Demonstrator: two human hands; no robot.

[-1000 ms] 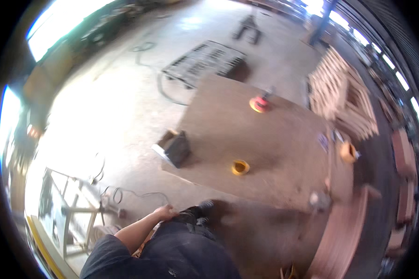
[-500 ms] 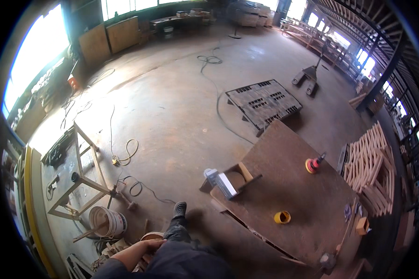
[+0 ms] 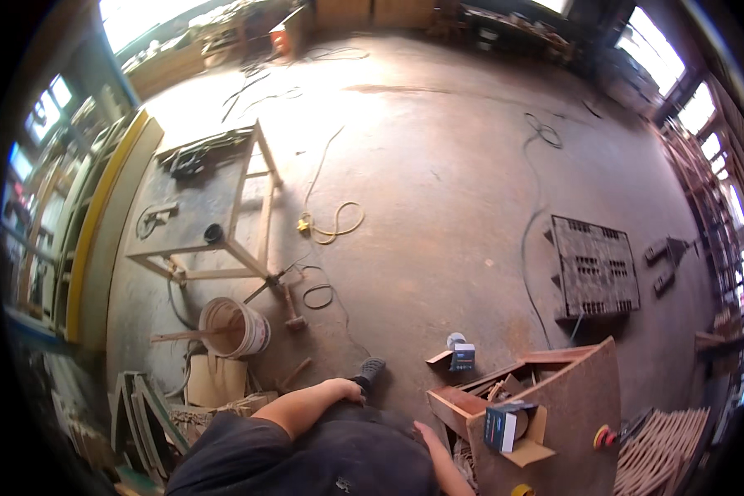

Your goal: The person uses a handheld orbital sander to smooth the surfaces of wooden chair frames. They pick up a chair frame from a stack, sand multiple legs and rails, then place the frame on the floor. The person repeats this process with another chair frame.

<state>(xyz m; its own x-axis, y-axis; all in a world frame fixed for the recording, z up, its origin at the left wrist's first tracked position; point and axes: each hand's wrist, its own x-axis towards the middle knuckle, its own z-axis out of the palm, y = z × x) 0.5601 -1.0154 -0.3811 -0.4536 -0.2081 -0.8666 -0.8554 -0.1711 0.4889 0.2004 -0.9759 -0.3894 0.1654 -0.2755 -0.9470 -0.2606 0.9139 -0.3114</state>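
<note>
My left hand (image 3: pixel 349 390) hangs in front of my left thigh, above the shoe; its fingers are mostly hidden and I see nothing held. My right hand (image 3: pixel 424 433) hangs low beside my right hip, fingers partly in view and apart, with nothing in them. Closest to it stands a brown wooden workbench (image 3: pixel 570 413), its near compartment filled with wood scraps. On the bench top sits an opened dark-blue and white carton (image 3: pixel 499 426). Beyond the bench's left end is another blue carton (image 3: pixel 463 357) with its flap out.
A white bucket (image 3: pixel 256 332) holding a stick stands left, beside a wooden-framed table (image 3: pixel 182 223). A yellow cord (image 3: pixel 339 227) and dark cables lie on the concrete floor. A black pallet (image 3: pixel 595 269) and pallet jack (image 3: pixel 668 258) are at right. A red-and-yellow disc tool (image 3: pixel 605 436) rests on the bench.
My view has swung left, so the bench and pallet sit farther right and lower. My right hand has come into view. More of the bench's scrap-filled side shows.
</note>
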